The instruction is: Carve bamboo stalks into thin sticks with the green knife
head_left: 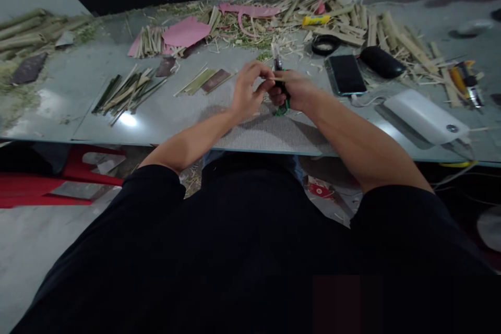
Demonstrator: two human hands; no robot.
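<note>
Near the table's front edge, my left hand (pixel 250 88) pinches one end of a thin, pale strip (pixel 278 79). My right hand (pixel 293 90) is wrapped round a dark and green cutter (pixel 282 107), whose clear and metal upper end points away from me. The strip reaches across to the fingers of my right hand, close to the cutter. Its far end is blurred. Beneath both hands lies a grey mat (pixel 266 133). Just left of my left hand are thin sticks and a brown flat piece (pixel 216 80).
Dark green and tan strips (pixel 131 90) lie to the left. Pink paper (pixel 187 32) and shavings cover the back. On the right are a black tape roll (pixel 325 45), a phone (pixel 346 75), a black case (pixel 381 61) and a white power bank (pixel 426 116) with a cable.
</note>
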